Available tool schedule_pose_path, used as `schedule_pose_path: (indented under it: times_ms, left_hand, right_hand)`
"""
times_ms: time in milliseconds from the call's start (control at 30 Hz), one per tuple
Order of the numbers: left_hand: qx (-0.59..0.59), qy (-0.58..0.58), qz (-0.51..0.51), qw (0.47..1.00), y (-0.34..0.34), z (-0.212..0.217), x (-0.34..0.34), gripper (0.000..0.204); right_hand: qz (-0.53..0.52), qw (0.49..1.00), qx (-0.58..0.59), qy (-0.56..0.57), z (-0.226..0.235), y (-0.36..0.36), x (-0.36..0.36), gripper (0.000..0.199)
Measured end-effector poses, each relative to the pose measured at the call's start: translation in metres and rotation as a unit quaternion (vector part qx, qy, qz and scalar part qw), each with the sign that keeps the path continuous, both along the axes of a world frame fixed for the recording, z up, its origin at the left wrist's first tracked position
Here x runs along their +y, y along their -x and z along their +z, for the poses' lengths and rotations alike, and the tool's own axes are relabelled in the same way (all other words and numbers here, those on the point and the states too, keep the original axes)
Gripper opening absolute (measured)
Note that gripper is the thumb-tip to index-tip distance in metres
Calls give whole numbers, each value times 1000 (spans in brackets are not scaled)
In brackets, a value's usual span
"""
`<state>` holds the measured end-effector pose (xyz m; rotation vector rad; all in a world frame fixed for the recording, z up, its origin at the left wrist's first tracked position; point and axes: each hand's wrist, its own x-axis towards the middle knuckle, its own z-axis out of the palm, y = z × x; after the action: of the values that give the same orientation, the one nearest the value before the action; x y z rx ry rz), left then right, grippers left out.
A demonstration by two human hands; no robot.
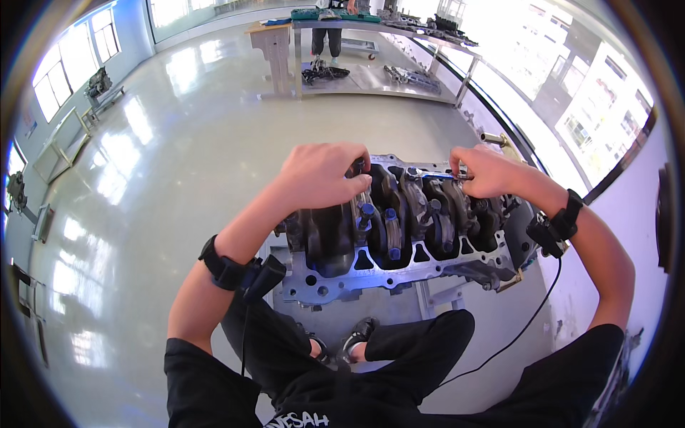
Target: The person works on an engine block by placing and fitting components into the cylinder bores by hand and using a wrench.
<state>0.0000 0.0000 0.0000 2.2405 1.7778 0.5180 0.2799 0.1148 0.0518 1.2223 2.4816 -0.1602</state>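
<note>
In front of me lies an engine block (342, 282) with its crankshaft side up. Bearing caps (394, 239) with upright bolts (366, 214) run along its middle, between dark crankshaft webs (328, 242). My left hand (321, 175) is closed, thumb and fingers pinching at a dark bolt head (354, 168) on the far side of a left-hand cap. A slim, shiny wrench-like bar (432, 175) lies across the far row of bolts. At its right end, my right hand (487, 171) is closed on it with fingers curled. The bar's exact kind is unclear.
The block rests on a metal stand (435, 296) above my feet. A brass-coloured tube (492, 138) sticks up beyond its far right corner. Farther off, a metal workbench (378, 93) holds parts, with a person (327, 43) behind it. A wall (589, 285) runs along the right.
</note>
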Motion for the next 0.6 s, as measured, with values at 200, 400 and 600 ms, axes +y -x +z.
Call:
schedule_pose_path:
  times_ms: [200,400,600]
  left_hand:
    - [-12,-55,-11,998,3,0,6,33]
    - [-20,-69,-21,997,3,-7,5,34]
    - [-19,-55,-19,998,1,-11,4,29]
  right_hand:
    - [99,984,77,-123,-13,-4,9,29]
    - [134,984,-43,-111,-9,-6,21,27]
    - [260,949,-87,-154,-3,2,58,11]
